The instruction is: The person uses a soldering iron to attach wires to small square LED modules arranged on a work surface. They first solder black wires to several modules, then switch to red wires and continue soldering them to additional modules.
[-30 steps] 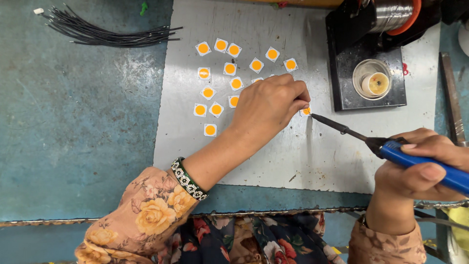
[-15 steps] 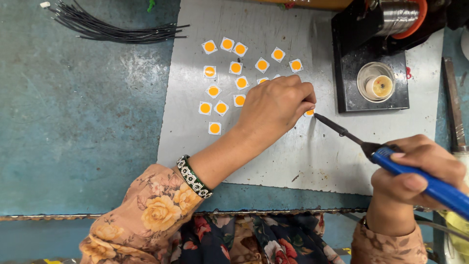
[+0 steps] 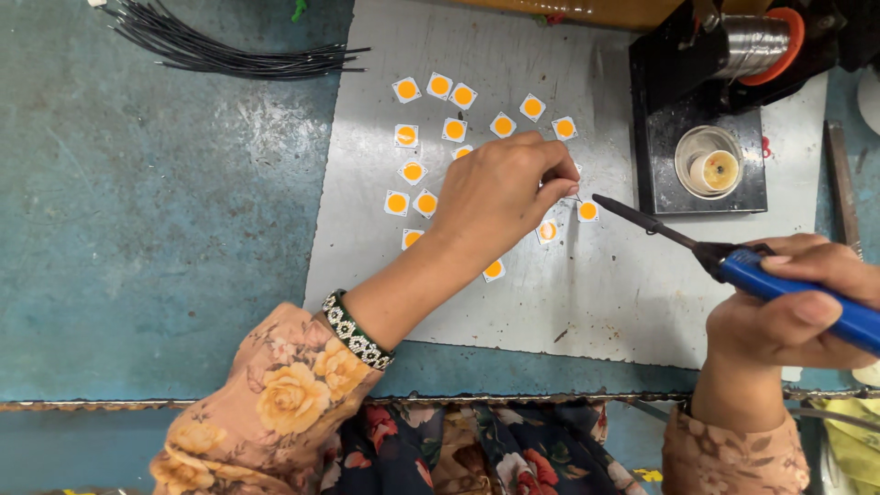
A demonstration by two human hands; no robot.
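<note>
A: What had moved since a second before?

B: The soldering iron (image 3: 733,261) had edged closer to the left hand (image 3: 500,197).

A: How were the hands?

B: The right hand (image 3: 788,312) was clamped around the blue handle, tip aimed at a square chip (image 3: 588,211). The left's fingertips were pinched together, apparently on fine wire. Beyond, more chips dotted the grey mat (image 3: 587,302); a stand (image 3: 701,137) sat at the desk's far right.

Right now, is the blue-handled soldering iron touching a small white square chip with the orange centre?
No. The blue-handled soldering iron tip hovers just right of a chip, apart from it.
</note>
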